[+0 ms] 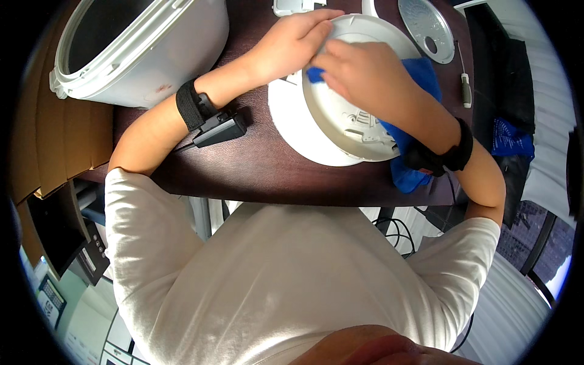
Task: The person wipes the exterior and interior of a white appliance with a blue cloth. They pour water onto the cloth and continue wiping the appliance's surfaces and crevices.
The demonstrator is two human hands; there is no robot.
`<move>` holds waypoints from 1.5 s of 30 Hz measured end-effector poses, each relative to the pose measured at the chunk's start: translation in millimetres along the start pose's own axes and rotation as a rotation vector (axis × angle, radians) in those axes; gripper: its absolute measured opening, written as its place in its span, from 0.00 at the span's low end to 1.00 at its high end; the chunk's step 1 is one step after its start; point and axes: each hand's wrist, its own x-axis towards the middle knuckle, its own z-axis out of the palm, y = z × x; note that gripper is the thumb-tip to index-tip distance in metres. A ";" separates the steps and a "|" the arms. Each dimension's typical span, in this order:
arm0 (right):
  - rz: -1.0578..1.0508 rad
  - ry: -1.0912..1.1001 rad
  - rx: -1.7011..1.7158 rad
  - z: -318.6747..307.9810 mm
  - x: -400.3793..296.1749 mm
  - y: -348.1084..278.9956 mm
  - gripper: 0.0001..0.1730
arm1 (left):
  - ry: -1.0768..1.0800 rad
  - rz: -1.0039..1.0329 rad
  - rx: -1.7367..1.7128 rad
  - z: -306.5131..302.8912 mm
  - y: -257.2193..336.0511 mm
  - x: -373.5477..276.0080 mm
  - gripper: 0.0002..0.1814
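A round white plastic appliance base (326, 109) with moulded ribs and clips lies on the table before me. Its far left rim is held by my left hand (292, 43), fingers stretched along the edge. My right hand (360, 68) presses a bunched blue cloth (315, 74) against the inside of the base; the fingertips are partly hidden. More of the cloth spreads under my right forearm and hangs over the base's right side. Partly beneath the base is a flat white disc (292, 127).
A large white appliance housing (182, 54) stands at the left beside cardboard (64, 141). At the far right lie a perforated round metal plate (422, 27) and a screwdriver (466, 91). Small white plastic parts (292, 7) sit at the far edge of view. The brown table's (273, 182) front edge is near my body.
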 end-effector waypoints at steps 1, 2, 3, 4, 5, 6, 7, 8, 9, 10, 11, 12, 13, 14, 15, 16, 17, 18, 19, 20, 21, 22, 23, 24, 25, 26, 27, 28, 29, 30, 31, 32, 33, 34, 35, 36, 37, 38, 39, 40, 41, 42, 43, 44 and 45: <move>0.063 0.013 -0.079 4.8 2.2 2.2 0.09 | -0.012 0.005 0.001 -1.1 -0.3 0.8 0.21; 0.127 0.025 -0.157 7.8 3.3 2.9 0.10 | -0.025 0.010 0.002 -3.0 -0.6 2.7 0.21; 0.084 0.028 -0.140 7.9 3.5 1.0 0.10 | -0.035 0.014 0.004 -4.8 -0.8 3.5 0.21; 0.041 0.031 -0.123 7.0 2.6 -2.6 0.10 | -0.037 0.003 0.004 -4.1 0.6 2.1 0.21; -0.002 0.034 -0.106 5.7 1.4 -7.1 0.10 | -0.023 0.020 -0.004 -2.3 -1.3 1.6 0.21; -0.024 -0.031 0.019 2.9 -0.3 -13.5 0.09 | -0.009 0.041 -0.014 0.1 -3.4 1.8 0.21; -0.038 -0.012 0.023 2.2 -0.6 -10.8 0.08 | 0.005 0.061 -0.023 1.0 -4.4 1.9 0.21; -0.053 0.008 0.028 1.4 -1.1 -5.6 0.08 | -0.001 0.047 -0.021 0.1 -3.5 1.5 0.21; -0.065 0.027 0.031 0.1 -1.4 -1.5 0.08 | -0.011 0.035 -0.019 -0.5 -2.0 1.1 0.21; 0.032 -0.074 0.000 -7.4 2.4 2.2 0.09 | -0.020 0.023 -0.018 -1.2 -0.7 1.2 0.21; 0.060 0.006 -0.018 -4.0 3.2 7.4 0.09 | -0.033 0.016 -0.023 -2.8 1.1 2.5 0.21; 0.087 0.085 -0.033 2.8 4.3 14.0 0.10 | -0.044 0.006 -0.028 -4.8 2.4 2.8 0.21; 0.113 0.164 -0.048 5.3 4.5 17.1 0.10 | -0.055 -0.003 -0.034 -5.7 2.7 3.1 0.21; 0.107 0.210 0.001 2.0 0.3 15.7 0.10 | -0.047 0.040 -0.059 -2.0 -1.5 2.9 0.21; 0.185 0.205 -0.017 -4.8 -0.5 16.2 0.10 | -0.033 0.053 -0.051 -1.1 -4.2 4.0 0.21; 0.258 0.200 -0.030 -13.1 -1.2 16.7 0.10 | -0.014 0.059 -0.042 0.1 -5.9 2.9 0.21; 0.331 0.194 -0.042 -21.2 -1.1 16.1 0.10 | 0.004 0.064 -0.032 0.8 -7.2 1.4 0.21; 0.419 0.153 -0.129 -30.1 -1.8 14.2 0.09 | 0.000 0.056 -0.043 2.1 -7.1 1.0 0.21; 0.397 0.169 -0.156 -31.6 -2.1 12.4 0.09 | 0.009 0.040 -0.048 2.1 -5.4 0.3 0.21; 0.375 0.186 -0.182 -32.4 -1.1 10.9 0.09 | 0.019 0.023 -0.052 1.1 -3.0 -0.7 0.21; 0.360 0.203 -0.209 -32.7 -1.4 8.9 0.09 | 0.021 0.008 -0.058 1.6 -1.9 -0.5 0.21; 0.308 0.159 -0.161 -26.6 -1.8 3.9 0.09 | 0.010 0.016 -0.070 1.6 -3.0 0.5 0.21; 0.256 0.116 -0.113 -14.4 -3.0 -3.5 0.09 | 0.001 0.023 -0.081 1.2 -4.9 1.8 0.21; 0.201 0.074 -0.064 -6.5 -3.8 -8.8 0.09 | -0.007 0.030 -0.091 -0.2 -5.8 1.8 0.21; 0.179 0.065 0.010 -4.3 -5.4 -11.2 0.09 | -0.002 0.032 -0.093 0.1 -5.3 1.5 0.21; 0.158 0.055 0.083 -3.1 -6.6 -13.6 0.08 | 0.002 0.035 -0.094 1.2 -4.3 1.5 0.21; 0.132 0.043 0.159 -2.5 -7.2 -15.1 0.08 | 0.010 0.033 -0.097 2.4 -4.1 0.8 0.21; 0.094 0.052 0.150 -3.2 -9.0 -14.7 0.07 | 0.016 0.040 -0.081 2.0 -6.2 2.1 0.21; 0.051 0.039 0.158 -3.5 -8.8 -13.7 0.07 | 0.013 0.050 -0.064 1.6 -5.9 1.0 0.21; 0.007 0.028 0.165 -4.5 -8.1 -11.9 0.08 | 0.011 0.061 -0.045 1.0 -4.5 0.2 0.20; -0.036 0.016 0.173 -5.7 -7.3 -9.8 0.08 | 0.009 0.072 -0.026 0.8 -4.0 -0.3 0.20; -0.070 -0.036 0.143 -8.8 -5.6 -5.6 0.09 | 0.019 0.076 -0.005 1.0 -4.9 0.5 0.20; -0.104 -0.087 0.115 -12.4 -2.4 -0.6 0.10 | 0.028 0.078 0.016 0.8 -6.2 1.1 0.20; -0.138 -0.137 0.086 -13.1 0.1 4.0 0.11 | 0.038 0.079 0.038 0.9 -6.8 1.2 0.20; -0.139 -0.119 0.033 -9.6 1.5 8.2 0.11 | 0.013 0.069 0.058 0.3 -5.7 1.2 0.20; -0.135 -0.103 -0.023 -4.9 1.9 12.7 0.12 | -0.016 0.063 0.074 -0.5 -2.6 2.9 0.20; -0.131 -0.086 -0.078 -1.4 2.6 17.4 0.13 | -0.045 0.057 0.090 -1.6 0.4 4.3 0.20; -0.163 -0.016 -0.070 -2.0 4.9 22.4 0.11 | -0.038 0.026 0.046 -2.5 2.9 4.6 0.20; -0.143 -0.051 -0.032 -3.5 5.4 19.5 0.11 | -0.024 0.055 0.059 -2.8 1.1 3.6 0.20; -0.122 -0.087 0.005 -6.7 3.6 13.2 0.11 | -0.010 0.085 0.072 -3.0 -1.6 2.9 0.20; -0.102 -0.123 0.043 -9.0 2.1 8.2 0.10 | 0.003 0.114 0.085 -3.2 -3.4 2.0 0.20; -0.107 -0.127 0.086 -10.1 -0.1 5.6 0.10 | 0.001 0.097 0.086 -2.2 -2.3 1.8 0.20; -0.112 -0.130 0.129 -10.9 -2.2 3.8 0.10 | 0.000 0.080 0.086 -1.4 0.9 1.4 0.20; -0.117 -0.133 0.173 -10.8 -3.5 3.8 0.10 | -0.002 0.063 0.087 -0.8 2.1 1.1 0.20; -0.114 -0.115 0.161 -10.4 -3.6 7.3 0.10 | 0.002 0.074 0.087 -0.8 1.7 0.9 0.20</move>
